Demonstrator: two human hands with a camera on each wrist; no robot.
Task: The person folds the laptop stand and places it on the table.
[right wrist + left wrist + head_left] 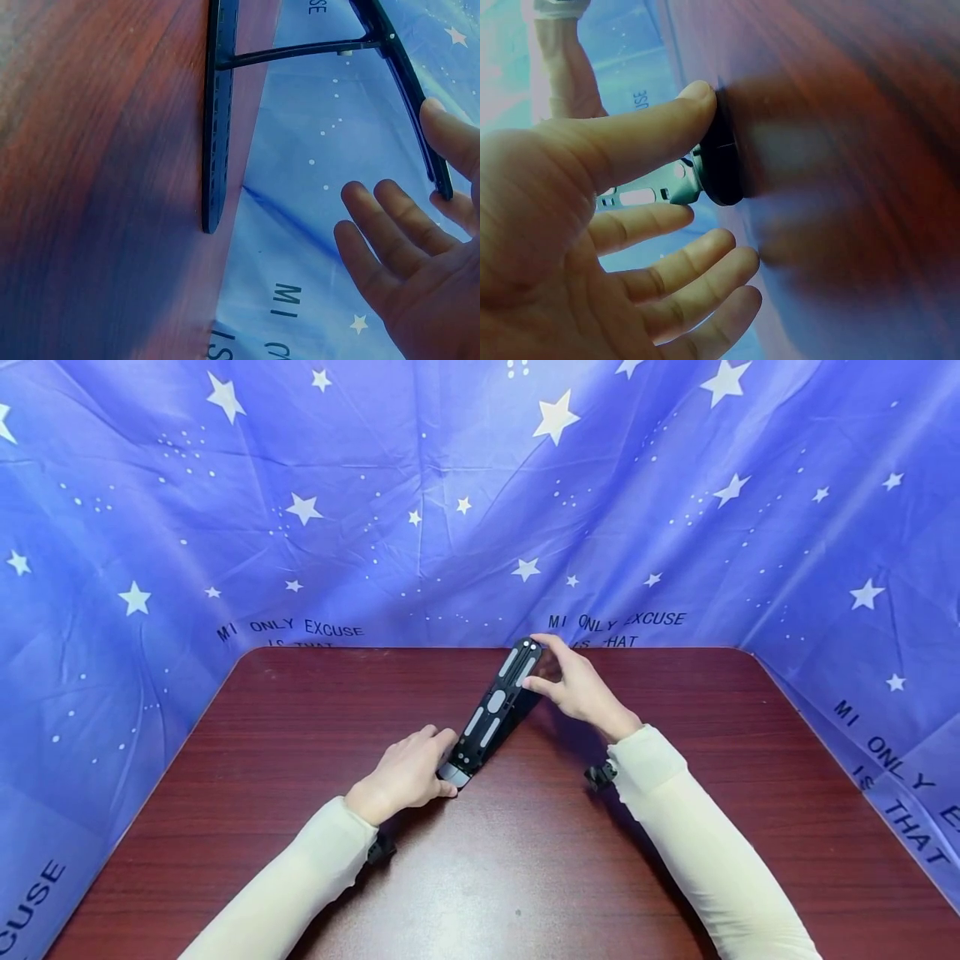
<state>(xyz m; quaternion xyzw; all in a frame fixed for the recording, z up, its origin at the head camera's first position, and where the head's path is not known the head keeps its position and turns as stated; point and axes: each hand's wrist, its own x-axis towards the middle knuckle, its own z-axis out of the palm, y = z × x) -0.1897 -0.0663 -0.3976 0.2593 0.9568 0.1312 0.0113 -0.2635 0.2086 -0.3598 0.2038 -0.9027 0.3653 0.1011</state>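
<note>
Black, long folding stand with pale grey oblong pads (496, 701) is on the far half of the dark red wooden surface (480, 877), its flat lower plate (216, 150) lying down, its upper plate (407, 82) raised, with a thin black strut (300, 52) between. The left hand (408, 768) has its thumb and fingers closed about the low grey end, perhaps for keeping the base steady. The right hand (581, 689) pinches the raised tip between thumb and index finger, other fingers free, probably to control the angle. Behind hangs a blue star-printed curtain (420, 485).
</note>
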